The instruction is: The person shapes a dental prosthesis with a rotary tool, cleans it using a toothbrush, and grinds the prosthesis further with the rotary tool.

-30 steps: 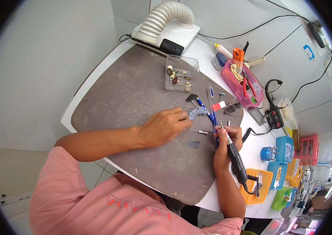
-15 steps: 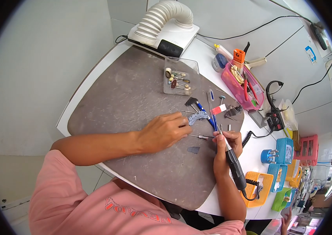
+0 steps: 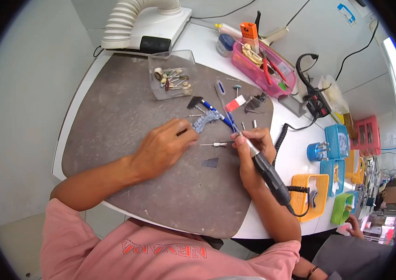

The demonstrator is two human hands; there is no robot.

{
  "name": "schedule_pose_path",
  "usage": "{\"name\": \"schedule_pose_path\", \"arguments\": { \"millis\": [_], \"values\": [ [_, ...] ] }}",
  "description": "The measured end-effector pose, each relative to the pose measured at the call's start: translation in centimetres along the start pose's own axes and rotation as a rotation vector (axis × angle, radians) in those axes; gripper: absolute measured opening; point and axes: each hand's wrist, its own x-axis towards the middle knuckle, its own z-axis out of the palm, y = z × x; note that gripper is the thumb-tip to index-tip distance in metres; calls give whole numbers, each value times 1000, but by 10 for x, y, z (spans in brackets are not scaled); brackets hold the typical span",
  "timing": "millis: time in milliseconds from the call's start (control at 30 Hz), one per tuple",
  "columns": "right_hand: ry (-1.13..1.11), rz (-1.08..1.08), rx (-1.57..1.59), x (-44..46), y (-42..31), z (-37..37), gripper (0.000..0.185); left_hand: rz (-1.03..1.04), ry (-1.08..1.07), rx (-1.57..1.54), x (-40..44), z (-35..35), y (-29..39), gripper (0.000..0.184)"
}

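My left hand [image 3: 167, 144] is over the mat with its fingers curled together, and one end of a blue-grey toothed piece [image 3: 204, 121] is at its fingertips. The piece's other end lies over a blue-handled tool [image 3: 215, 111]. A black and silver rotary handpiece [image 3: 269, 173] is gripped in my right hand [image 3: 252, 151], its tip pointing up and left toward the toothed piece. Between my hands lie a thin metal bit [image 3: 214, 144] and, nearer my body, a small dark grey flat scrap [image 3: 210, 162].
A clear tray [image 3: 171, 81] of burs is beyond my left hand, below a white machine [image 3: 160, 25] with a ribbed hose. A pink tool basket [image 3: 263, 70] stands at the back, with an orange basket [image 3: 307, 198] at right. Another person's hand [image 3: 355, 227] shows at lower right.
The view has shifted, so the mat and tools appear further left. My left hand stays beside the toothed piece, and my right hand keeps its grip. Another person's arm and body have come into view.
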Motion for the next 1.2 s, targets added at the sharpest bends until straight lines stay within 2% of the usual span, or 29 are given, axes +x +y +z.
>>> {"name": "schedule_pose_path", "arguments": {
  "millis": [267, 367, 433, 533, 600, 667, 700, 733, 767, 800, 900, 933, 1000, 1167, 1200],
  "values": [
    [89, 88, 47, 3, 1, 2, 17, 14, -33, 54, -2, -1, 1, 15],
    [90, -38, 40, 1, 6, 1, 18, 42, -28, 71, -1, -2, 4, 14],
    [79, -71, -6, -1, 8, -2, 27, 61, -29, 78, -1, 0, 5, 14],
    [23, 264, 178, -10, -10, -9, 25, 43, -1, 96, 1, 1, 7, 13],
    [114, 290, 178, -11, -19, -9, 20, 37, -13, 121, -1, 0, 8, 12],
    [154, 370, 82, -16, -24, -24, 12, 47, -5, 112, -3, 1, 6, 12],
    [137, 344, 25, -18, -24, -32, 12, 59, -2, 105, -3, 0, 5, 12],
    [119, 317, -32, -19, -24, -39, 15, 61, 6, 107, -3, -1, 6, 12],
    [86, 291, -206, -20, -19, -50, 27, 39, -9, 113, -3, -1, 8, 11],
    [84, 284, -207, -22, -18, -54, 27, 17, -25, 119, -3, -2, 10, 11],
    [154, 151, -583, -30, -10, -63, 41, 1, -22, 44, -4, -1, 8, 11],
    [145, 159, -578, -31, -11, -67, 41, -10, -28, 47, -4, -1, 8, 11],
    [69, 154, -973, -28, -19, -67, 45, 17, 2, -17, -4, -1, 5, 10],
    [86, 197, -1067, -27, -14, -66, 44, -47, -10, -91, -7, -1, 4, 9],
    [117, 42, -1135, -28, -5, -69, 44, -55, -11, -109, -5, 0, 5, 9]
  ]
}}
